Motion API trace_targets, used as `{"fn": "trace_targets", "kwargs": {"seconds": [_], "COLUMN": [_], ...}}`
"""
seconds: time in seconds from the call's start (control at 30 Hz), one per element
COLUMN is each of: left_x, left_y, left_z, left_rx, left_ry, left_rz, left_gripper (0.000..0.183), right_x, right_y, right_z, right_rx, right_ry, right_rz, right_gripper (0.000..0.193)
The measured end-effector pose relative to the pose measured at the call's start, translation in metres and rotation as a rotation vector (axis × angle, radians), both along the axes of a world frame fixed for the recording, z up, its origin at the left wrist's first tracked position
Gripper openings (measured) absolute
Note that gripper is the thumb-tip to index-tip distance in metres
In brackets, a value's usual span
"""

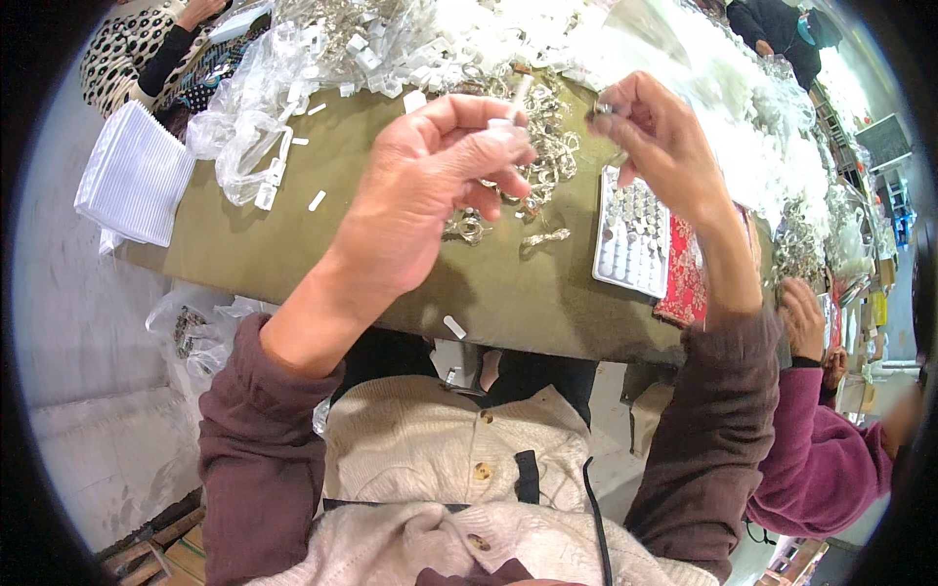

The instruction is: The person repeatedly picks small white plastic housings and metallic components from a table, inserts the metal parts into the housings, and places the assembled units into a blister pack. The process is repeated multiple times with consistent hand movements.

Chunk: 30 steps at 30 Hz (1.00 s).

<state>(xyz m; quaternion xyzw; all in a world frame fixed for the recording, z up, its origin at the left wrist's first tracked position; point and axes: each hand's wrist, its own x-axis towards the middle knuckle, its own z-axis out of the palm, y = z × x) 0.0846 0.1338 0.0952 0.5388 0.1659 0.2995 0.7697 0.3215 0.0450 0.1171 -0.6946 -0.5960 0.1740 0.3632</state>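
My left hand (420,166) is raised over the green-brown table, thumb and fingers pinched on a small white strip-like piece (520,96), blurred. To its right, my right hand (664,146) pinches a small dark metallic piece (599,110) whose kind I cannot make out. Beneath and between both hands spreads a pile of tangled silvery chain-like trinkets (559,161). A small silvery bundle (545,237) lies apart from it, nearer me. Below my right hand sits a white tray (630,286) with rows of round cavities, several bearing small metallic pieces.
White plastic pieces and clear bags (381,44) heap along the table's far side. A stack of white ridged sheets (137,176) stands at the left edge. Red patterned cloth (684,278) lies beside the tray. Co-workers sit at far left, far right and near right, one in a purple sleeve (816,469).
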Motion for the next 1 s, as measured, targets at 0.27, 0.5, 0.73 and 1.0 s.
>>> {"fn": "trace_targets", "kwargs": {"seconds": [0.27,0.5,0.73,1.0], "left_x": [0.009,0.003,0.003,-0.016], "left_y": [-0.032,-0.038,-0.033,-0.017], "left_z": [-0.017,-0.034,-0.044,-0.041], "left_rx": [0.147,0.171,0.031,0.052], "left_ry": [-0.012,0.039,-0.003,0.173], "left_rz": [0.098,0.207,0.226,0.021], "left_gripper": [0.027,0.026,0.025,0.036], "right_x": [-0.083,-0.096,-0.108,-0.114], "right_y": [-0.046,-0.05,-0.05,-0.059], "right_z": [-0.014,-0.041,-0.06,-0.065], "right_rx": [0.072,0.152,0.322,0.245], "right_ry": [0.677,0.863,0.377,0.53], "right_rz": [0.003,-0.008,-0.067,-0.188], "right_gripper": [0.022,0.021,0.016,0.012]}}
